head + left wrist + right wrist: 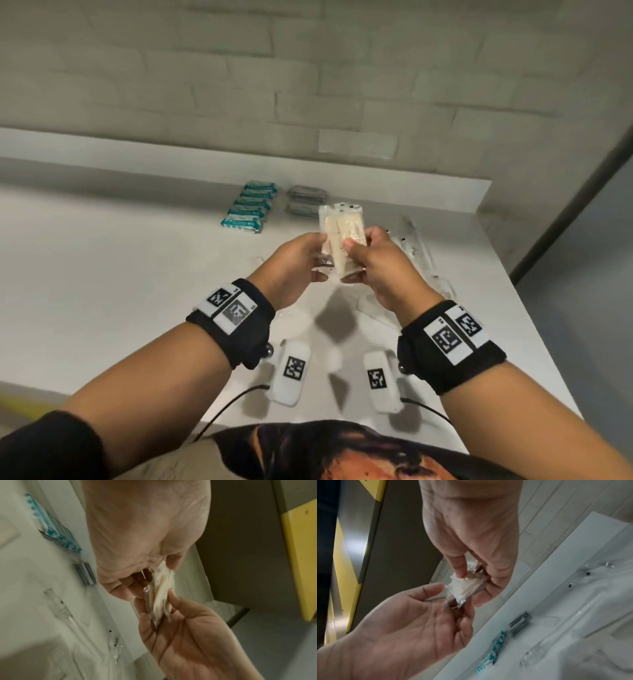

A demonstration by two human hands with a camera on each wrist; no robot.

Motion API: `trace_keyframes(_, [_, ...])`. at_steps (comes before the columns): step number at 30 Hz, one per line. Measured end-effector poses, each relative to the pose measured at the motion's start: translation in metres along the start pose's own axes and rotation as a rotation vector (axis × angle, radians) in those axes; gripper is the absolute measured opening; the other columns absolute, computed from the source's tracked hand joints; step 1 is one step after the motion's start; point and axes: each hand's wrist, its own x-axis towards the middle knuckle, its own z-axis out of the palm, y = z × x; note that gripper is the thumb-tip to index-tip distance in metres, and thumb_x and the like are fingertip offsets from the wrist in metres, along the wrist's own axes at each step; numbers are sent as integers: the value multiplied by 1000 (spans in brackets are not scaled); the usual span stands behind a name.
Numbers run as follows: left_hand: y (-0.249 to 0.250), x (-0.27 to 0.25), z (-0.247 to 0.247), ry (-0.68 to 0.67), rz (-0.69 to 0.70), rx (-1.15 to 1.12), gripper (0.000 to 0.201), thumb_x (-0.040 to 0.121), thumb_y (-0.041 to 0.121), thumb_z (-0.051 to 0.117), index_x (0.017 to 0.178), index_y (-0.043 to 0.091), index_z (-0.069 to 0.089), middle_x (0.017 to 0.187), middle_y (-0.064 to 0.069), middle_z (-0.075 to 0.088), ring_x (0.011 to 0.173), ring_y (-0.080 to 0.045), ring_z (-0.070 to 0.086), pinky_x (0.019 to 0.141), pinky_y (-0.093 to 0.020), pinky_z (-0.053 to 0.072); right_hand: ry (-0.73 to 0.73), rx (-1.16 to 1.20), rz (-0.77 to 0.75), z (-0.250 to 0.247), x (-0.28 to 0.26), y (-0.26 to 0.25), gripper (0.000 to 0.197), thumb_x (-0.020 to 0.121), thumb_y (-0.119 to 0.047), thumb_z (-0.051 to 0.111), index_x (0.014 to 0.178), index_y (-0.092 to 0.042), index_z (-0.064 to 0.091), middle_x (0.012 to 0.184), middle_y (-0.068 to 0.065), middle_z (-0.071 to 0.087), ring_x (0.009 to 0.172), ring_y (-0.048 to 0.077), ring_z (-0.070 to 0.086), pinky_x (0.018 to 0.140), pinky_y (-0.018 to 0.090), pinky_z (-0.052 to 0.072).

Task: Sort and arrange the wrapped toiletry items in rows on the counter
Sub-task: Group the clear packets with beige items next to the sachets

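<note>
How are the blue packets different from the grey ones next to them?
The blue packets are teal and white, while the grey packets are dull grey. The blue row has more packets and reaches nearer the person; the grey row is shorter. Both rows lie flat on the counter, side by side.

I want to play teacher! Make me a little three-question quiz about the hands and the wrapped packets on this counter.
1. True or false: both hands hold the clear-wrapped cream packets above the counter.
2. Which row lies left of the grey packets? A) yellow packets B) teal packets C) red packets
3. Fill in: the clear-wrapped long items lie to the ____ of the hands.

Key
1. True: the left hand and right hand both pinch them.
2. B
3. right
</note>
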Motion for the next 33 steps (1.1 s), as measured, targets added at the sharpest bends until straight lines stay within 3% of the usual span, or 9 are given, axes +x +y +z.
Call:
trace_keyframes(2, [5, -4, -14, -62, 6, -49, 37, 97, 38, 45, 120, 14, 61, 100, -5, 64, 87, -18, 58, 79, -33, 43, -55, 15, -35, 8, 1, -3, 13, 93, -10, 59, 102, -11, 49, 89, 9, 64, 68, 21, 61, 58, 33, 50])
trace_keyframes(6, [12, -11, -30, -149, -19, -215, 44, 93, 34, 53, 123, 2, 58, 109, -15, 66, 100, -29, 64, 93, -43, 49, -124, 53, -48, 35, -2, -10, 18, 88, -4, 65, 91, -12, 49, 79, 8, 62, 60, 17, 60, 49, 27, 49])
trace_keyframes(9, [18, -11, -36, -123, -64, -264, 52, 96, 40, 43, 128, 1, 54, 113, -18, 66, 100, -33, 66, 87, -46, 55, 3, -59, -107, 49, 1, -11, 27, 81, -8, 74, 80, -13, 48, 71, 4, 57, 55, 12, 57, 44, 22, 47])
trace_keyframes(12, [22, -12, -45, -103, -48, -278, 56, 90, 38, 52, 131, 1, 51, 115, -18, 63, 98, -33, 65, 76, -42, 59, 151, -202, -197, 54, 5, -14, 29, 75, -13, 80, 72, -15, 52, 66, -1, 57, 58, 12, 57, 55, 24, 49])
trace_keyframes(17, [22, -13, -69, -54, -31, -244, 38, 83, 20, 65, 120, 12, 62, 99, -5, 71, 84, -18, 70, 53, -20, 53, 120, -47, -198, 56, 12, -19, 14, 82, -9, 72, 78, -10, 59, 67, 1, 60, 48, 4, 51, 49, 15, 40])
trace_keyframes(21, [24, -11, -89, 0, -96, -275, 26, 92, 32, 58, 112, 16, 64, 91, -6, 70, 67, -11, 64, 48, -18, 46, 178, 24, -264, 58, 20, -20, 18, 80, 1, 71, 77, -13, 59, 65, 0, 60, 46, 8, 50, 48, 18, 41])
trace_keyframes(25, [28, -11, -103, -44, -174, -311, 36, 91, 44, 55, 104, 12, 63, 85, -6, 67, 61, -12, 60, 49, -20, 46, 178, -83, -393, 66, 29, -17, 25, 75, 8, 72, 73, -15, 62, 78, 6, 61, 64, 9, 57, 63, 20, 49])
trace_keyframes(29, [33, -6, -113, -36, -99, -314, 24, 78, 26, 68, 97, 12, 66, 80, -6, 66, 62, -14, 61, 52, -23, 46, 108, -288, -492, 80, 40, -12, 29, 73, 15, 70, 72, -14, 68, 101, -4, 57, 81, -4, 59, 74, 8, 48])
trace_keyframes(33, [37, 3, -121, 7, -45, -308, 15, 85, 23, 62, 96, 14, 66, 78, -6, 67, 62, -15, 65, 52, -24, 43, 50, -473, -545, 80, 45, -7, 19, 78, -4, 75, 78, -23, 70, 123, -17, 55, 108, 0, 56, 89, 12, 43])
